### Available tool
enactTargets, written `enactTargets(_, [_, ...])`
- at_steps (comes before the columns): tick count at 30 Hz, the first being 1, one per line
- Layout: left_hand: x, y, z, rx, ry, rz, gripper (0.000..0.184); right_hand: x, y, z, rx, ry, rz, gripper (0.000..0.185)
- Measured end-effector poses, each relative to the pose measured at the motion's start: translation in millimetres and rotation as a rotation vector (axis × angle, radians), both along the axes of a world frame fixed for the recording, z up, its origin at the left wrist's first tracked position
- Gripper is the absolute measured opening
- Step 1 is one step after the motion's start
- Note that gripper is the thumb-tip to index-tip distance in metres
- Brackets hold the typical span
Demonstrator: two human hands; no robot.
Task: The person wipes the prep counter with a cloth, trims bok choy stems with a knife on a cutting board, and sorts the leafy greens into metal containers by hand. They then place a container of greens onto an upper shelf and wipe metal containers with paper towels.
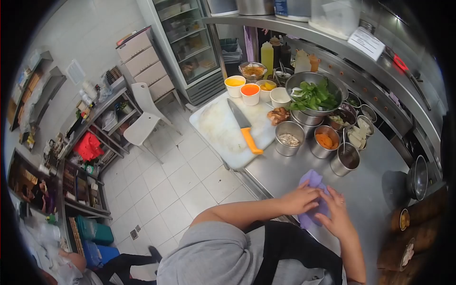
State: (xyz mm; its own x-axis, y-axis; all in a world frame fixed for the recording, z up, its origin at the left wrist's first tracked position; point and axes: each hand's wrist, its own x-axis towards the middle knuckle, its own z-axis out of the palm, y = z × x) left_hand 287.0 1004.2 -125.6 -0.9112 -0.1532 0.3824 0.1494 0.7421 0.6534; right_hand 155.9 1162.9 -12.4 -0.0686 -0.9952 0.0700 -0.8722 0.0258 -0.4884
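Observation:
On the steel counter (375, 190), near its front edge, lies a purple cloth (311, 178). My left hand (304, 197) rests on the cloth from the left, its fingers over the fabric. From the right, my right hand (336, 209) touches the same cloth with its fingers spread. Beyond them stand metal containers, one with orange pieces (326, 138) and one with a spoon handle in it (345, 159). An orange-handled knife (246, 130) lies on the white cutting board (211, 121), away from both hands.
A metal bowl of green leaves (316, 97), paper cups (250, 94) and sauce bottles (267, 57) stand at the back. A steel shelf (294, 23) runs above. A white chair (141, 114) stands left, and another person's leg (133, 261) shows lower left.

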Motion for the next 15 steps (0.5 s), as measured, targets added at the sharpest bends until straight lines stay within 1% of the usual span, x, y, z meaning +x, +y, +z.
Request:
enactTargets(1, [14.0, -14.1, 5.5, 0.008, 0.004, -0.021, 0.044, 6.6, -13.9, -44.3, 0.008, 0.004, -0.021, 0.077])
enactTargets(3, [56.4, -51.2, 22.9, -0.121, 0.212, -0.049, 0.039, 21.3, -29.7, -119.5, 0.041, 0.083, -0.172, 0.087])
enactTargets(5, [98.2, -82.7, 13.2, -0.089, 0.260, 0.074, 0.037, 67.7, -52.1, -130.6, 0.058, 0.273, -0.342, 0.092])
enactTargets(6, [119.2, -97.6, 8.3, -0.078, 0.246, 0.115, 0.036, 77.8, -63.6, -143.1, -0.034, 0.219, -0.344, 0.080])
enactTargets(7, [140.5, -112.2, 3.5, -0.066, 0.228, 0.157, 0.035, 88.7, -78.3, -142.8, -0.031, 0.228, -0.391, 0.080])
enactTargets(9, [177.2, -135.0, -5.5, -0.023, 0.175, 0.195, 0.033, 109.9, -110.4, -134.6, -0.070, 0.206, -0.075, 0.065])
enactTargets(10, [191.4, -145.3, -6.7, -0.020, 0.169, 0.186, 0.032, 120.0, -127.4, -130.7, -0.060, 0.214, -0.114, 0.065])
enactTargets(12, [214.4, -159.0, -5.8, -0.012, 0.170, 0.152, 0.031, 133.1, -165.1, -123.7, -0.113, 0.205, 0.048, 0.054])
enactTargets(13, [225.0, -163.1, -5.2, 0.013, 0.133, 0.159, 0.031, 134.2, -181.2, -127.1, -0.109, 0.212, 0.017, 0.054])
enactTargets(15, [241.8, -172.7, -1.8, 0.040, 0.094, 0.132, 0.030, 130.4, -205.9, -135.5, -0.119, 0.128, 0.111, 0.054])
